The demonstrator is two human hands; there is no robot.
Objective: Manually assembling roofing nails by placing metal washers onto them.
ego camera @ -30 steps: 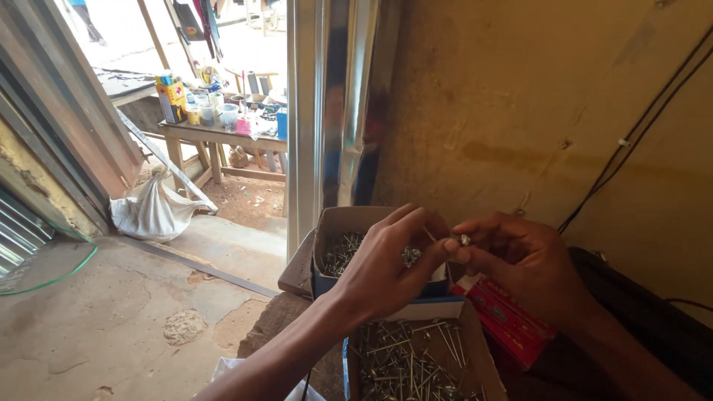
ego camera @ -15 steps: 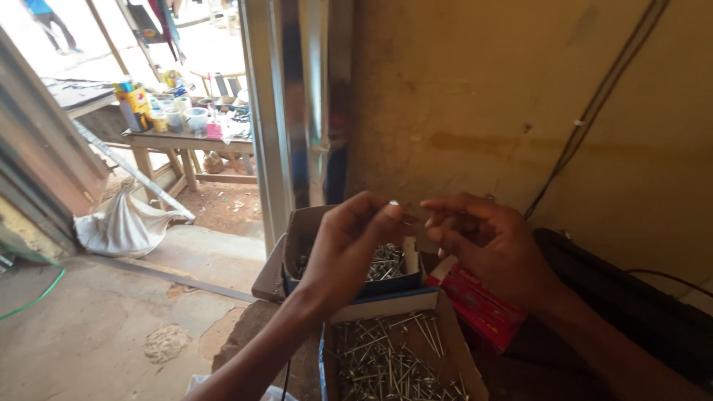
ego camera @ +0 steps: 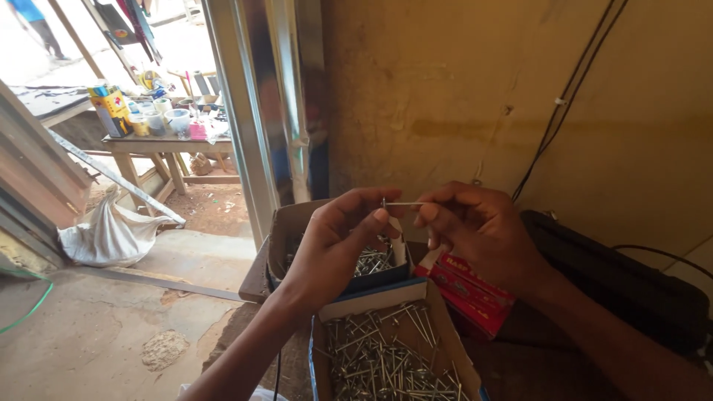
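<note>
The nail (ego camera: 403,203) was thin bright metal, shiny like the loose nails (ego camera: 382,356) heaped in the matt brown cardboard box (ego camera: 445,327). The red packet (ego camera: 468,286) looked like glossy printed card. The wall (ego camera: 460,89) was rough, matt ochre plaster; the door frame (ego camera: 245,111) was polished, reflective metal.

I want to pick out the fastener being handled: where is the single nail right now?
In the head view the nail lies level near centre, pinched between the left hand and right hand, above the farther box of nails.
</note>
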